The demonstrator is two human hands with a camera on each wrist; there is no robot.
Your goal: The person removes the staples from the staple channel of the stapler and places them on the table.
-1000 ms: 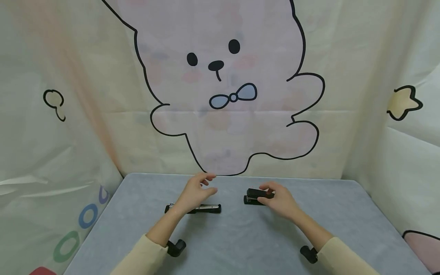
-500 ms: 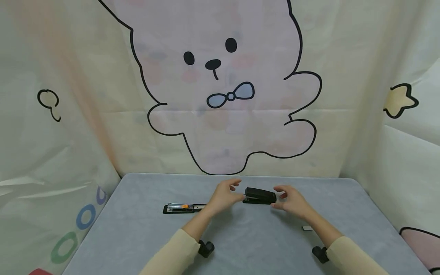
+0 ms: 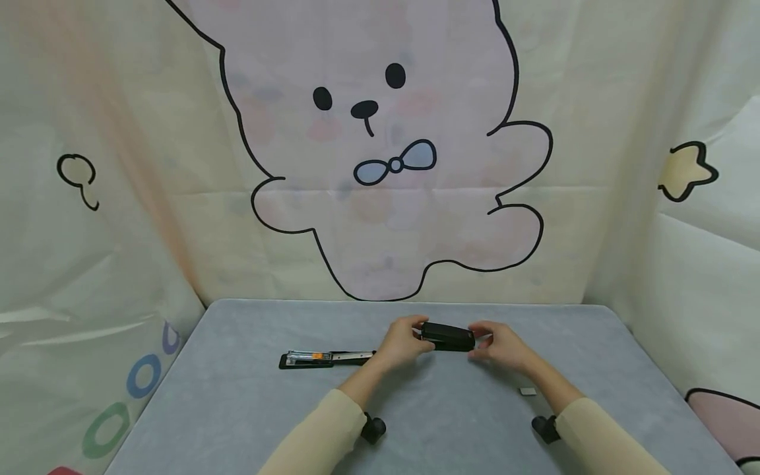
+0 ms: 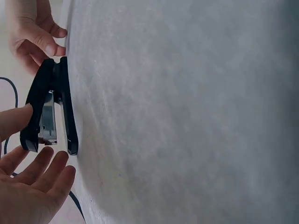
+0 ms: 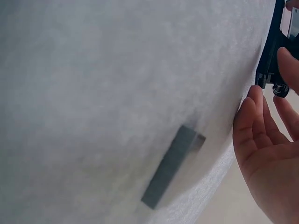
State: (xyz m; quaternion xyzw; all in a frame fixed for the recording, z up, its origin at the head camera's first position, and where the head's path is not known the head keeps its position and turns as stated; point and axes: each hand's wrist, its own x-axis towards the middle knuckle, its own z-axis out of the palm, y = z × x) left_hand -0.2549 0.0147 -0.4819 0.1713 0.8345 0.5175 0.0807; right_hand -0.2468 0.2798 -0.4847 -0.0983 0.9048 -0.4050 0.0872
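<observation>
A black stapler (image 3: 448, 336) sits near the back of the table with its jaws apart, as the left wrist view shows. My left hand (image 3: 404, 342) holds its front end, thumb (image 4: 16, 120) against the upper arm and fingers spread around the tip. At the rear hinge end is my right hand (image 3: 501, 346), with its thumb (image 5: 288, 67) on the stapler's side and fingertips right at the back. To the left lies a second black stapler (image 3: 350, 357), flipped open, its metal channel exposed and a clear and orange part inside; my left hand overlaps its right end.
A small grey strip of staples (image 3: 528, 392) lies on the blue-grey table (image 3: 451, 422), beside my right forearm. Fabric walls with cartoon drawings close in the back and both sides. Each wrist carries a small black camera mount (image 3: 373, 429).
My left hand has moved right, from above the opened stapler to the front of the other one. My right hand shifted from the stapler's top to its rear end, and the staple strip came into view.
</observation>
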